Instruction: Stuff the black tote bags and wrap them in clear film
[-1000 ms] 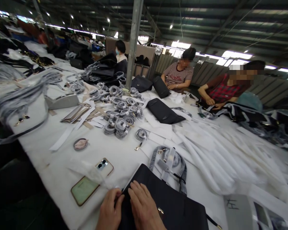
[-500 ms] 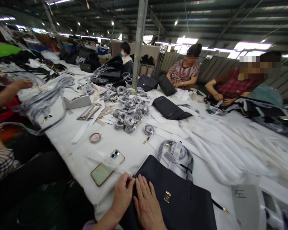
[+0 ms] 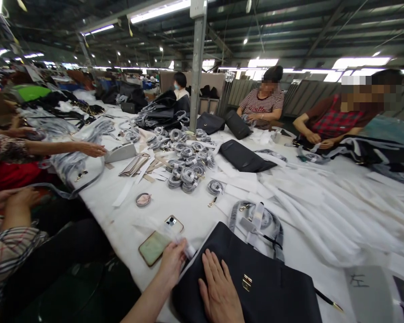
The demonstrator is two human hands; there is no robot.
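Observation:
A black handbag (image 3: 272, 287) with a gold metal emblem lies flat on the white table before me. My right hand (image 3: 220, 285) rests palm down on its front, fingers stretched out and nearly together. At the bag's left edge, the fingers of my left hand (image 3: 173, 262) pinch a strip of clear plastic film (image 3: 190, 249). This film trails leftward over a phone (image 3: 151, 248), covering part of it. Behind the bag lies its plastic-wrapped strap (image 3: 279, 229), in a loop. A dark cord with a gold tip (image 3: 336, 307) sticks out at the bag's right side.
Several coiled, wrapped straps (image 3: 188, 172) are heaped mid-table near a metal post (image 3: 198, 72). A tape dispenser (image 3: 120, 152) and paper strips (image 3: 134, 164) lie to their left. White wrapping sheets (image 3: 309, 206) spread rightward. Co-workers sit along the left and far sides.
My left hand has moved away from my right hand, off the bag's edge, with the film. The right hand stays on the bag. A co-worker's arm now reaches toward the tape dispenser.

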